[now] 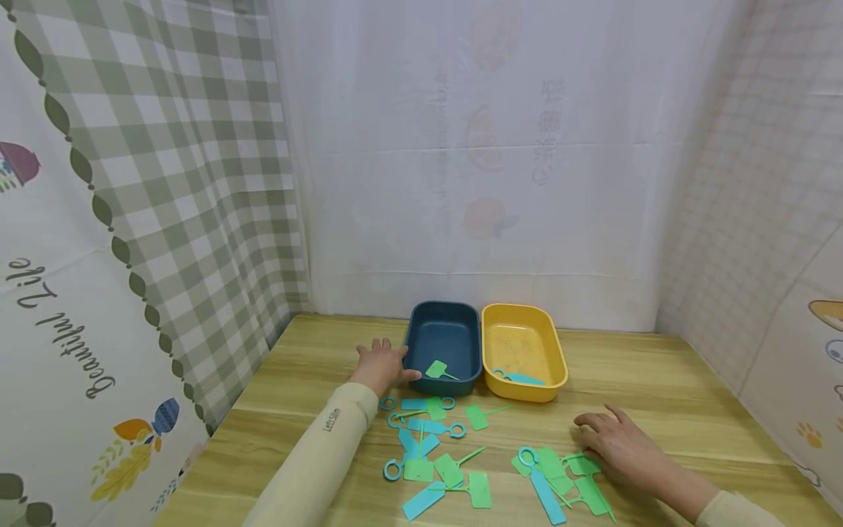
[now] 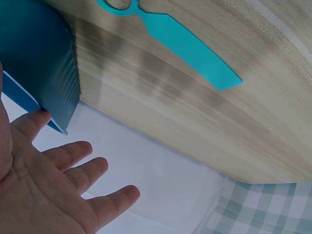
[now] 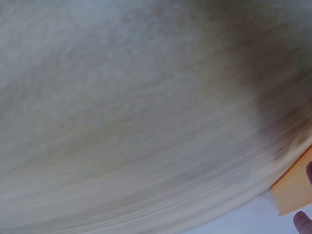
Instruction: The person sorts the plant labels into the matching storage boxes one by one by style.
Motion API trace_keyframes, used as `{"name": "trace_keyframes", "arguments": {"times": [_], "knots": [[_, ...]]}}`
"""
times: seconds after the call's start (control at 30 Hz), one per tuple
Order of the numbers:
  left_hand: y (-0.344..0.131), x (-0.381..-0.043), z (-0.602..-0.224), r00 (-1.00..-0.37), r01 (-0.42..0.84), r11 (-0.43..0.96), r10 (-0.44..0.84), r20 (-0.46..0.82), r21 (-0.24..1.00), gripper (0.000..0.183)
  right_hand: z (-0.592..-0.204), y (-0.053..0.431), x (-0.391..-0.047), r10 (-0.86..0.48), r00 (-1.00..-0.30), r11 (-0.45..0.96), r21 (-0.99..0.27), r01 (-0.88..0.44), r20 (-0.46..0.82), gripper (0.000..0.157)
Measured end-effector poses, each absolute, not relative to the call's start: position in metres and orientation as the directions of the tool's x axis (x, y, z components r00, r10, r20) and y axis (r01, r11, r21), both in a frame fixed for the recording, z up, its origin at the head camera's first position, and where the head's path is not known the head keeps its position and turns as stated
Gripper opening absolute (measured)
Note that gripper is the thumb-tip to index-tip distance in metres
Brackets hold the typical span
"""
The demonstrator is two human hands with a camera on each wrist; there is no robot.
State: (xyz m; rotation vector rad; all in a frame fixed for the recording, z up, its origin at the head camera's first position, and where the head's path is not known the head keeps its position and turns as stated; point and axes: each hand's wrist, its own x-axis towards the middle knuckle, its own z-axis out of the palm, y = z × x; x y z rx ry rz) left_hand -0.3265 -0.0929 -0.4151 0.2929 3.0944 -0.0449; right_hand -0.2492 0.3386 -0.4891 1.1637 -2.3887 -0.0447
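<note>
My left hand [image 1: 380, 368] is at the left side of the dark blue bin [image 1: 445, 307], fingers spread. In the left wrist view, one fingertip of the left hand [image 2: 53, 185] touches the bin's rim [image 2: 58, 127]; the thumb is mostly cut off. A green T-shaped plant label [image 1: 437, 369] lies inside that bin. My right hand [image 1: 615, 446] is low over the table, fingers loosely bent, beside a cluster of green labels [image 1: 591, 495] and a blue ring-ended tag [image 1: 546, 498]. Nothing shows in its grasp. Only fingertips appear in the right wrist view.
A yellow bin [image 1: 560, 359] holding a blue ring-ended tag [image 1: 523, 378] stands against the blue bin's right side. Several green labels [image 1: 479, 490] and blue tags [image 1: 424, 501] lie overlapping on the wooden table [image 1: 658, 380] before the bins. Cloth curtains [image 1: 474, 219] surround the table.
</note>
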Motion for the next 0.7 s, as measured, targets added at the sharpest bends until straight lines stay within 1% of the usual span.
{"name": "trace_keyframes", "arguments": {"times": [0.13, 0.3, 0.43, 0.7], "knots": [[-0.093, -0.327, -0.416, -0.981, 0.190, 0.982, 0.189, -0.037, -0.021, 0.071, -0.487, 0.342, -0.249, -0.731, -0.551, 0.660, 0.209, -0.722, 0.402, 0.027], [-0.093, -0.327, -0.415, -0.982, 0.182, 0.983, 0.181, -0.050, -0.008, 0.072, -0.483, 0.340, -0.250, -0.719, -0.577, 0.674, 0.184, -0.716, 0.388, 0.032], [-0.093, -0.326, -0.414, -0.982, 0.178, 0.984, 0.177, -0.059, -0.010, 0.072, -0.480, 0.337, -0.251, -0.715, -0.576, 0.675, 0.180, -0.715, 0.396, 0.036], [-0.092, -0.325, -0.413, -0.982, 0.180, 0.984, 0.179, -0.067, -0.009, 0.070, -0.472, 0.328, -0.251, -0.678, -0.580, 0.699, 0.151, -0.699, 0.452, 0.044]]}}
